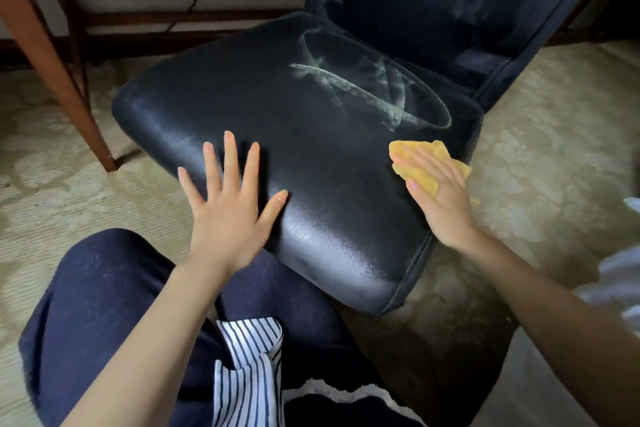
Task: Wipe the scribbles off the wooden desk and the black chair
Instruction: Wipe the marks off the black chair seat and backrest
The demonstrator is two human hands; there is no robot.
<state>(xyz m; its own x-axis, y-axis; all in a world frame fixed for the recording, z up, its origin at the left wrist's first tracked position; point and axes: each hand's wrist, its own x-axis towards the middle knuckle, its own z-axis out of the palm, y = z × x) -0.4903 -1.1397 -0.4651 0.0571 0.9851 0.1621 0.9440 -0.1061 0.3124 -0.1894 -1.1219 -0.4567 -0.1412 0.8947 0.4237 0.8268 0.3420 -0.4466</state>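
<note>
A person's left hand (228,215) lies flat with fingers (230,156) spread and released on the near edge of the black chair (311,156), while the right hand (440,198) presses a yellow cloth (412,152) flat under extended fingers near the seat's right edge. White scribbles (363,90) lie just beyond the cloth; fainter smears, seemingly more marks, cross the backrest.

1. Bare left hand (227,215) and right hand (440,194), forearms uncovered.
2. Dark navy knit trousers (104,305).
3. White, navy-striped cotton shirt hem (247,367).
4. Pale loose sleeve (620,274), blurred.
</note>
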